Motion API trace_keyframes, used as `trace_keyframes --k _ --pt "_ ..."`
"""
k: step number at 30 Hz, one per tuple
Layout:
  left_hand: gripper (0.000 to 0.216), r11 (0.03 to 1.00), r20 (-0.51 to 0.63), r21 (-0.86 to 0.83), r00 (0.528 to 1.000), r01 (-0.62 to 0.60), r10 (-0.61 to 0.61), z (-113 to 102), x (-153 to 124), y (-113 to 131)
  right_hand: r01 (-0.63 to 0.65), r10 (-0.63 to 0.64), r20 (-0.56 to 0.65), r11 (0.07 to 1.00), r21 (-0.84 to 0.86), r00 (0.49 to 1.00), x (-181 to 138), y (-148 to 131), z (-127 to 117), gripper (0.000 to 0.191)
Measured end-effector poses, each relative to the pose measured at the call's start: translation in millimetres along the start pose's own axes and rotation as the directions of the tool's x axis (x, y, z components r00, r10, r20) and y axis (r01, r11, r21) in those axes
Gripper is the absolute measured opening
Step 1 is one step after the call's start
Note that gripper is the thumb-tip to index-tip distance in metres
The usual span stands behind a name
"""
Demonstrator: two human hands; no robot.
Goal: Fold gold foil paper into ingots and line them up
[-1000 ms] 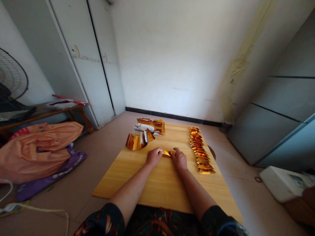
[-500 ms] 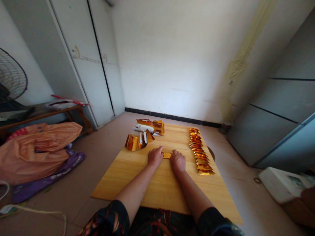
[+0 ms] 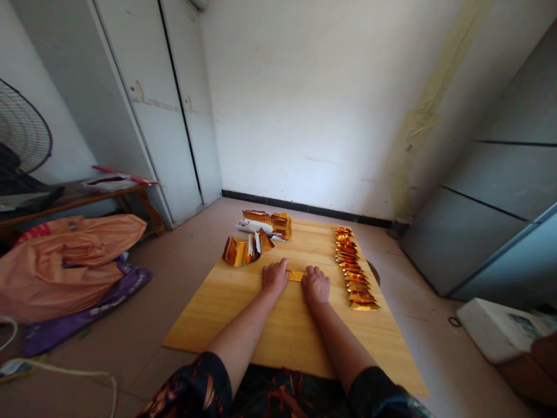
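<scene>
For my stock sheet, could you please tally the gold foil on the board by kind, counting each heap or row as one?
Foil piece between left hand and right hand: 1
Fanned sheets: 1
Far pile: 1
Row of folded pieces: 1
Total: 4

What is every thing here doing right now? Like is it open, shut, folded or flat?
gold paper, lying flat on the wooden board between both hands.
left hand, fingers curled, resting on the paper's left end.
right hand, fingers curled, resting on its right end.
folded gold pieces, lined up in an overlapping row.
gold sheets, fanned out and curling up.
cupboard doors, shut.
</scene>
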State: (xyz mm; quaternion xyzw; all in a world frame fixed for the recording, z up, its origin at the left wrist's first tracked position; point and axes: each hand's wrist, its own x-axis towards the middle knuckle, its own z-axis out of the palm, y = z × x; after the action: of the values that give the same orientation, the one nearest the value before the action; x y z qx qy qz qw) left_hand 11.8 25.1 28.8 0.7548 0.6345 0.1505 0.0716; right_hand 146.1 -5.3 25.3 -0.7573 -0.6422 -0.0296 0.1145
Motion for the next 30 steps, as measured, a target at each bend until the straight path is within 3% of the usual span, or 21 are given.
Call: trace_keyframes --k 9,14,19,22,30 --pt "0.026 1.000 -0.016 0.011 1.000 0.001 -0.001 -3 -4 1 0.086 -0.085 0.008 0.996 -0.034 0.996 -1 3 -2 0.019" --pt "0.012 0.983 -0.101 0.088 0.981 -0.159 0.167 -8 -8 2 0.089 -0.089 -0.003 0.995 0.038 0.996 -2 10 -4 0.024" --pt "0.019 0.937 -0.002 0.088 0.940 -0.339 0.340 -6 -1 2 0.123 -0.125 0.008 0.984 0.129 0.992 -5 17 -11 0.020" --pt "0.021 0.926 0.046 0.061 0.928 -0.372 0.370 -4 1 0 0.134 -0.138 0.019 0.979 0.153 0.990 -5 20 -12 0.021" --pt "0.021 0.920 0.010 0.019 0.920 -0.392 0.391 -5 -19 -9 0.038 -0.039 0.003 0.995 0.095 0.999 -8 6 -11 0.028"
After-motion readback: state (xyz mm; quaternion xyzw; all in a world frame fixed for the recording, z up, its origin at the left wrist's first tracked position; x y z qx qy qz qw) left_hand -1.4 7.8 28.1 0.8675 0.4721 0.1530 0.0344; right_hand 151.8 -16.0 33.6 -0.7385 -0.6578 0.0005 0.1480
